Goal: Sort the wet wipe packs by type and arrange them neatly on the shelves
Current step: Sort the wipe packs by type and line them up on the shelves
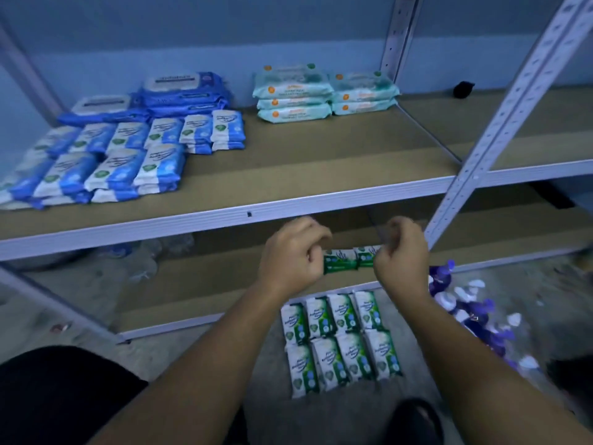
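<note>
Both hands clamp a short row of green packs (340, 263) over the lower shelf (192, 293). The left hand (290, 256) curls round the row's left end and the right hand (401, 258) round its right. Whether the row rests on the board is unclear. Eight floor packs (340, 343), also green, lie in two rows just below, a purple heap (465, 308) beside them. On the upper shelf (321, 175), blue packs (112, 159) and teal packs (298, 97) sit stacked.
</note>
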Motion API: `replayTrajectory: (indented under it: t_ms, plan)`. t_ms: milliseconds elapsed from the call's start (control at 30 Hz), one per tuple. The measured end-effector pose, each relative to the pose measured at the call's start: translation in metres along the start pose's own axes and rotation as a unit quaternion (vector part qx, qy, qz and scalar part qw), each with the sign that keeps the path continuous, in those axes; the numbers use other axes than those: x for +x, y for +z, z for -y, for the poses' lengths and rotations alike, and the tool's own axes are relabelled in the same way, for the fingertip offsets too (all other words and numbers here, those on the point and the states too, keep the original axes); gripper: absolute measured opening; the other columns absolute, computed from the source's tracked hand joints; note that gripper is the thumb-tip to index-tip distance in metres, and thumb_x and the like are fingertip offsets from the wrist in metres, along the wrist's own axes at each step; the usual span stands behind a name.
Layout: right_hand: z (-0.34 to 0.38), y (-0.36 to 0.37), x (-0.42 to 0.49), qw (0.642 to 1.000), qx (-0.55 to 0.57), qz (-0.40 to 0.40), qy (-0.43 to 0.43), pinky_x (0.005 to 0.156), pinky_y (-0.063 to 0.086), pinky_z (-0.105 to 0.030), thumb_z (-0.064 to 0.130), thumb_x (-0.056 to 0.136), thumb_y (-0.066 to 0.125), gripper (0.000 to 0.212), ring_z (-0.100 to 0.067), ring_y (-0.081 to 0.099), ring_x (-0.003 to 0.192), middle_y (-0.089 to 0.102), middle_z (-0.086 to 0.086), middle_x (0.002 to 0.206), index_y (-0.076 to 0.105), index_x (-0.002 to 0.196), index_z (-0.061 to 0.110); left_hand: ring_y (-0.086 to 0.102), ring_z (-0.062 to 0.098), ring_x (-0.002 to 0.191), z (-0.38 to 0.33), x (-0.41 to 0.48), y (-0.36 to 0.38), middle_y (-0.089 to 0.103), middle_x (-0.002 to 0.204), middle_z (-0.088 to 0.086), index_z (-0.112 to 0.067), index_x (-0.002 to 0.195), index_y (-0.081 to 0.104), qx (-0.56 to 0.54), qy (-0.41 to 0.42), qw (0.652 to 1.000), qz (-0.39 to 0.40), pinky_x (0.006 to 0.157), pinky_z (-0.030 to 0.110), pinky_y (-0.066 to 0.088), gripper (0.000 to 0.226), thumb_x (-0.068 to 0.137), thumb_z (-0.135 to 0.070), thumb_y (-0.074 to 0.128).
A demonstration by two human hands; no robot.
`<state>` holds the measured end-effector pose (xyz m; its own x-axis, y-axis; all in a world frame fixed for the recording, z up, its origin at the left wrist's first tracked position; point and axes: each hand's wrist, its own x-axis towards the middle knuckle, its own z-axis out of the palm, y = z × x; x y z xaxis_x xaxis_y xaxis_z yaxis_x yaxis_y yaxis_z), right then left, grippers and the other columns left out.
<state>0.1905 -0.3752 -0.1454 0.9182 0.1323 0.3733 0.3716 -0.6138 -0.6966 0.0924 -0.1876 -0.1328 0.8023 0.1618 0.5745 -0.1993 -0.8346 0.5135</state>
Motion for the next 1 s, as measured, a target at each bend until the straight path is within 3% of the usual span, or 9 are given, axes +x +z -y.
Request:
replayTrajectory:
  t_ms: [67, 133, 267, 367, 500, 633, 767, 900, 1000]
  plan:
    - [-0.012, 0.004, -0.046, 0.99, 0.041, 0.091, 0.095, 0.06, 0.046, -0.032, -0.001, 0.081, 0.049, 0.035, -0.027, 0.056, 0.071, 0.06, -0.011, 0.085, 0.055, 0.11, 0.017, 0.063, 0.016, 0.087, 0.008, -0.047, 0.009, 0.066, 0.097, -0.004, -0.017, 0.1, 0.072, -0.045, -0.111, 0.992, 0.037, 0.074, 0.029, 0.051, 0.03, 0.085, -0.01, 0.047]
    - [-0.027, 0.014, -0.087, 0.968, 0.056, 0.161, 0.182, 0.049, 0.039, -0.034, -0.004, 0.086, 0.048, 0.031, -0.026, 0.05, 0.056, 0.055, -0.016, 0.071, 0.055, 0.107, 0.016, 0.064, 0.015, 0.089, 0.02, -0.087, 0.02, 0.069, 0.102, -0.003, -0.02, 0.108, 0.071, -0.082, -0.269, 0.954, 0.109, 0.077, 0.026, 0.05, 0.027, 0.093, -0.012, 0.051]
    - [-0.074, 0.046, -0.139, 0.89, 0.044, 0.273, 0.364, 0.072, 0.05, -0.036, 0.002, 0.091, 0.056, 0.035, -0.025, 0.057, 0.078, 0.06, -0.007, 0.088, 0.057, 0.123, 0.014, 0.067, 0.013, 0.099, 0.045, -0.153, 0.042, 0.071, 0.112, 0.004, -0.022, 0.111, 0.068, -0.13, -0.461, 0.844, 0.24, 0.086, 0.025, 0.053, 0.023, 0.092, -0.015, 0.056]
    - [-0.1, 0.063, -0.164, 0.822, 0.064, 0.302, 0.479, 0.067, 0.048, -0.039, 0.005, 0.09, 0.06, 0.035, -0.03, 0.057, 0.075, 0.061, -0.016, 0.088, 0.059, 0.123, 0.015, 0.059, 0.003, 0.092, 0.061, -0.185, 0.053, 0.059, 0.109, -0.005, -0.021, 0.112, 0.061, -0.144, -0.516, 0.791, 0.295, 0.077, 0.021, 0.047, 0.015, 0.1, -0.016, 0.054]
    - [-0.117, 0.08, -0.177, 0.838, -0.024, 0.345, 0.423, 0.061, 0.048, -0.031, 0.012, 0.092, 0.057, 0.04, -0.026, 0.06, 0.071, 0.064, -0.015, 0.104, 0.059, 0.132, 0.012, 0.054, 0.018, 0.103, 0.088, -0.223, 0.078, 0.056, 0.13, 0.006, -0.01, 0.127, 0.058, -0.142, -0.593, 0.734, 0.298, 0.084, 0.031, 0.048, 0.027, 0.1, -0.012, 0.053]
    - [-0.123, 0.097, -0.175, 0.864, -0.138, 0.342, 0.343, 0.07, 0.046, -0.027, 0.016, 0.096, 0.052, 0.036, -0.027, 0.064, 0.086, 0.071, -0.01, 0.112, 0.065, 0.128, 0.023, 0.06, 0.014, 0.096, 0.093, -0.244, 0.109, 0.06, 0.11, -0.008, -0.02, 0.119, 0.063, -0.155, -0.626, 0.698, 0.311, 0.083, 0.03, 0.053, 0.023, 0.096, -0.018, 0.06]
    - [-0.137, 0.124, -0.175, 0.88, -0.141, 0.302, 0.338, 0.079, 0.058, -0.042, 0.017, 0.093, 0.055, 0.033, -0.031, 0.067, 0.089, 0.073, -0.011, 0.105, 0.071, 0.122, 0.021, 0.069, 0.019, 0.091, 0.089, -0.251, 0.137, 0.071, 0.096, -0.002, -0.025, 0.093, 0.066, -0.197, -0.639, 0.686, 0.286, 0.087, 0.045, 0.058, 0.008, 0.096, -0.032, 0.063]
    - [-0.145, 0.14, -0.171, 0.861, -0.195, 0.355, 0.307, 0.079, 0.058, -0.039, 0.023, 0.093, 0.053, 0.023, -0.035, 0.068, 0.092, 0.072, -0.013, 0.097, 0.073, 0.105, 0.016, 0.065, 0.007, 0.076, 0.089, -0.246, 0.16, 0.069, 0.086, -0.006, -0.027, 0.091, 0.063, -0.168, -0.655, 0.703, 0.218, 0.063, 0.025, 0.05, 0.009, 0.098, -0.033, 0.062]
    - [-0.147, 0.149, -0.17, 0.847, -0.224, 0.384, 0.291, 0.079, 0.055, -0.037, 0.03, 0.096, 0.053, 0.025, -0.034, 0.067, 0.094, 0.07, -0.013, 0.099, 0.069, 0.102, 0.012, 0.064, -0.006, 0.07, 0.091, -0.248, 0.174, 0.073, 0.099, -0.008, -0.024, 0.109, 0.069, -0.181, -0.67, 0.695, 0.19, 0.052, 0.008, 0.045, 0.013, 0.097, -0.024, 0.064]
